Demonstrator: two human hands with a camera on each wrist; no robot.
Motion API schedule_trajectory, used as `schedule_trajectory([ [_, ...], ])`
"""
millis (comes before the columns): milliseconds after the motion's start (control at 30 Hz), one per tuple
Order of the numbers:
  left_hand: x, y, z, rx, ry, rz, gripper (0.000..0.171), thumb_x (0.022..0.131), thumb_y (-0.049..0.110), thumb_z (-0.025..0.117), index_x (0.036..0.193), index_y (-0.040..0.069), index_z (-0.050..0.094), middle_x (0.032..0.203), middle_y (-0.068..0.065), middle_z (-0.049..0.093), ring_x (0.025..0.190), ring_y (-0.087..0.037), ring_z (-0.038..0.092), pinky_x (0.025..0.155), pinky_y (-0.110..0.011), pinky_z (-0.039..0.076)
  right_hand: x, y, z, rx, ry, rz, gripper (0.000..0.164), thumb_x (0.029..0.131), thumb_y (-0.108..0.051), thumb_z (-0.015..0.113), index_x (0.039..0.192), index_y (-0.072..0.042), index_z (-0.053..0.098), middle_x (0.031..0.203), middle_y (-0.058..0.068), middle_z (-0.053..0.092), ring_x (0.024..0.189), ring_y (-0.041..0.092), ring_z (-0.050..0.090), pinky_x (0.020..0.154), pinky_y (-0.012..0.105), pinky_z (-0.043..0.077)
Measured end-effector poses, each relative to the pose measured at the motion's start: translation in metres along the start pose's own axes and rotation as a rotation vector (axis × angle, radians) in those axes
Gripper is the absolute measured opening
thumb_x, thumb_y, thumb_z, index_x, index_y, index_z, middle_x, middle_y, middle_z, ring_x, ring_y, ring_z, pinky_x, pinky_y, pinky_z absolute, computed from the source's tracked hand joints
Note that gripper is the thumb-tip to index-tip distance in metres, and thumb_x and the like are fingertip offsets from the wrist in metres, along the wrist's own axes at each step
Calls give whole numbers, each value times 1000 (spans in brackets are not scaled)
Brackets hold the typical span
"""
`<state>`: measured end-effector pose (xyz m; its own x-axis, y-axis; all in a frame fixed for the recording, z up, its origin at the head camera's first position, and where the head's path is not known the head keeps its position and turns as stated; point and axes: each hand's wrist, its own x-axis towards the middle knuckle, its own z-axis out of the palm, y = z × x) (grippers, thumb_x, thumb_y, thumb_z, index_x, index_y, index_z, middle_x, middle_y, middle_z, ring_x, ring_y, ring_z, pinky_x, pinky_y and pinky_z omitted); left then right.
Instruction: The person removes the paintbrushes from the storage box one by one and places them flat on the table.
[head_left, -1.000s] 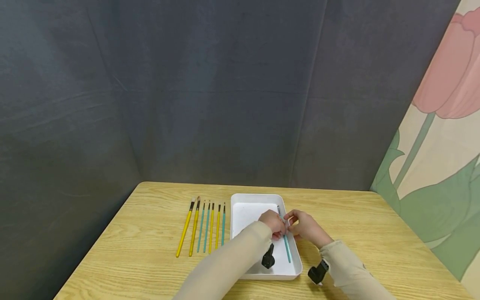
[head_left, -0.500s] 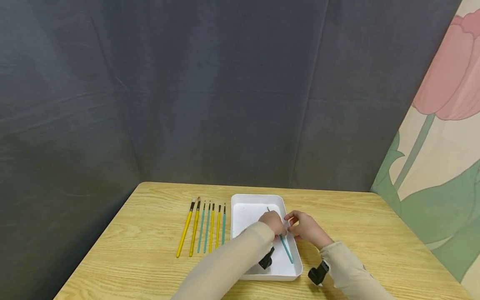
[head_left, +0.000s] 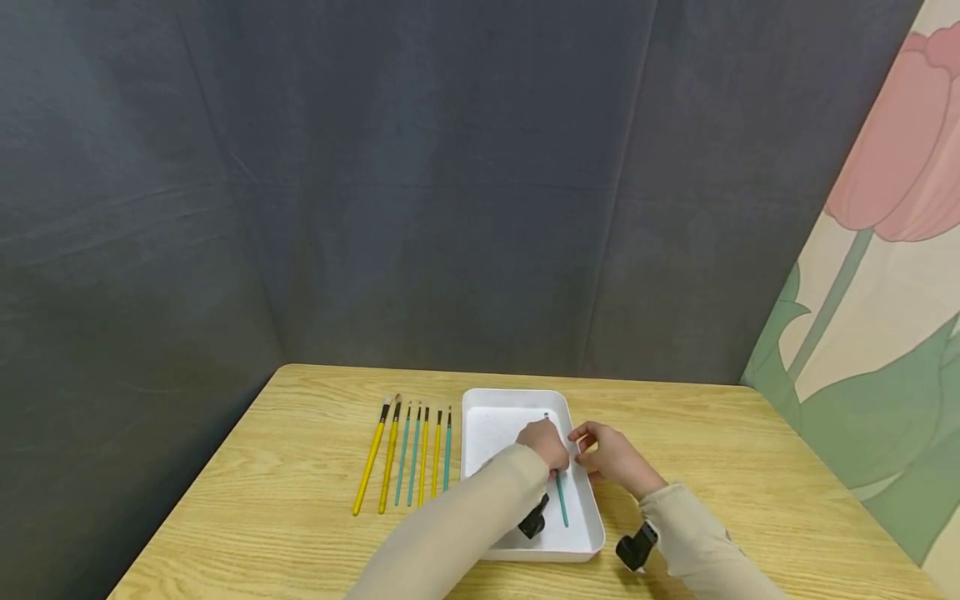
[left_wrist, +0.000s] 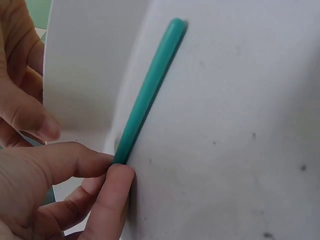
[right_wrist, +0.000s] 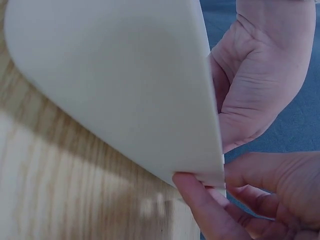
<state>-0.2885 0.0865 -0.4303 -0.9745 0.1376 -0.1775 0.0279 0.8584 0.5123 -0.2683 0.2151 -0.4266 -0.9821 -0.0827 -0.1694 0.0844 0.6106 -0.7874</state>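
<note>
A teal-handled paintbrush [head_left: 562, 503] lies lengthwise over the floor of a white rectangular tray [head_left: 487, 425]. My left hand [head_left: 545, 444] reaches into the tray and pinches the brush between thumb and fingers, hiding its middle; the bristle end pokes out beyond the knuckles. In the left wrist view the rounded end of the teal handle [left_wrist: 150, 92] extends past the fingertips, close over the tray floor. At the tray's right side, my right hand [head_left: 613, 458] grips the wall [right_wrist: 140, 100], with fingers on its outer face and the thumb over the rim.
Left of the tray, several yellow paintbrushes [head_left: 369, 467] and teal paintbrushes [head_left: 413, 458] lie in a row on the wooden table [head_left: 300, 433], bristles away from me. A dark curtain [head_left: 450, 208] hangs behind the table; a tulip mural [head_left: 892, 150] is on the right.
The paintbrush has come away from the tray's right wall. It first swung aslant, then its handle end shifted left. My right hand keeps its place on the wall.
</note>
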Motion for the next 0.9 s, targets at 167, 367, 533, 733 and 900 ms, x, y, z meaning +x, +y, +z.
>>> schedule_trajectory([
  [167, -2, -2, -1, -82, 12, -15, 21, 72, 6, 72, 60, 8, 55, 36, 4, 42, 30, -7, 36, 33, -17, 30, 0, 2, 1, -6, 10, 1, 29, 83, 10, 63, 109, 1, 58, 95, 13, 52, 81, 23, 53, 60, 33, 57],
  [367, -4, -1, -5, -12, 28, 5, 15, 71, 7, 74, 67, 6, 59, 46, 1, 49, 37, -10, 42, 38, -19, 35, -1, 0, 0, -4, 7, -8, 28, 83, 10, 63, 110, 1, 58, 95, 13, 51, 81, 23, 53, 60, 34, 57],
  [533, -2, 2, -4, 126, 62, 28, 17, 68, 10, 77, 78, 5, 66, 68, -4, 61, 55, -16, 53, 48, -22, 43, -2, -2, 0, -7, 2, -15, 28, 84, 10, 63, 110, 2, 58, 94, 13, 51, 81, 23, 52, 61, 34, 57],
  [733, 3, 2, -2, 161, 78, 37, 16, 68, 13, 79, 77, 7, 67, 75, -4, 64, 63, -16, 55, 55, -23, 47, -2, -3, 0, -14, 4, -21, 28, 84, 10, 63, 110, 2, 58, 93, 13, 50, 81, 23, 52, 61, 34, 58],
  [900, -1, -1, -4, 103, 88, 53, 16, 67, 12, 77, 75, 6, 64, 67, -3, 60, 56, -15, 51, 48, -22, 43, -1, -2, 1, -7, 2, -17, 28, 84, 10, 63, 110, 2, 57, 93, 13, 51, 81, 23, 52, 61, 34, 57],
])
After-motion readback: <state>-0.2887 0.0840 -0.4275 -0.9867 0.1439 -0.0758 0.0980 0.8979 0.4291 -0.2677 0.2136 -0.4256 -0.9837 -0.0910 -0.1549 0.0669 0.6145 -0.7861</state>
